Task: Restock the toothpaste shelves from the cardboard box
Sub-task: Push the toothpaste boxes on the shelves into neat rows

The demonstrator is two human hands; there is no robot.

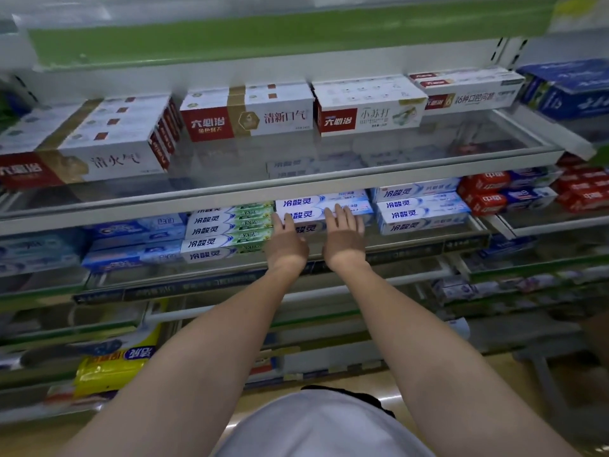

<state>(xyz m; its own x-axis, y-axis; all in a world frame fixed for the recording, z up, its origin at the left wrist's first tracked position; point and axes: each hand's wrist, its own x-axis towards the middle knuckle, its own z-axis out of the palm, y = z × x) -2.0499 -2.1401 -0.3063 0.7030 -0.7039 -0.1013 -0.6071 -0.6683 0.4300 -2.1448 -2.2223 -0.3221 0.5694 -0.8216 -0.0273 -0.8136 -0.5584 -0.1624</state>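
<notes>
Left hand (286,245) and right hand (344,240), fingers straight, press flat on stacked blue-white toothpaste boxes (324,209) on the middle shelf (230,272). At 12 o'clock, red-and-white cartons (247,115) line the glass-fronted upper shelf (296,183).

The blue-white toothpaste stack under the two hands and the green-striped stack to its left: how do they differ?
The blue-white stack has both hands on its front, the left hand and the right hand pressing with straight fingers; the green-striped stack is untouched. The green-striped stack shows green bands; the blue-white stack shows none. It also steps forward toward the bottom. Both carry the same blue logo and lie on the same shelf.
</notes>
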